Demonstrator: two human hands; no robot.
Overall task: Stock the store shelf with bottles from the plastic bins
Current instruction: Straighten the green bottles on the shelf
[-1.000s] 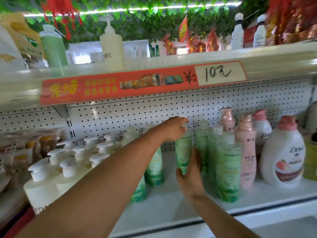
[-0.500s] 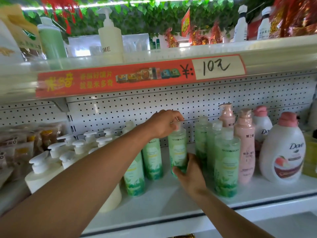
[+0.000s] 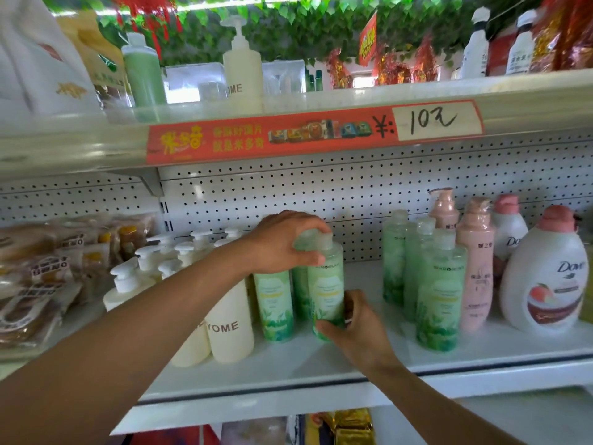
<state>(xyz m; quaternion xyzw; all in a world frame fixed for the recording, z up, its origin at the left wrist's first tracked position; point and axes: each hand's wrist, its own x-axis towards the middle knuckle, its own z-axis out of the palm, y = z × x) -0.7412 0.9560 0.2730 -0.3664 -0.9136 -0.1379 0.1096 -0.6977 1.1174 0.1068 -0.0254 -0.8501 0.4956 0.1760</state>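
The left hand [image 3: 282,242] clasps a green bottle's [image 3: 325,293] cap; at its 5 o'clock, the right hand [image 3: 359,329] grips its base on the shelf [image 3: 321,364].

The red price strip [image 3: 314,133] in the upper middle reads "¥: 10元"; a cream pump bottle [image 3: 229,326] at lower centre-left shows "YOME"; the white bottle [image 3: 545,277] at far right reads "Dove".

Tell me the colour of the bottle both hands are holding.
Translucent green bottle, pale label, leaf print near its base; the head view shows it.
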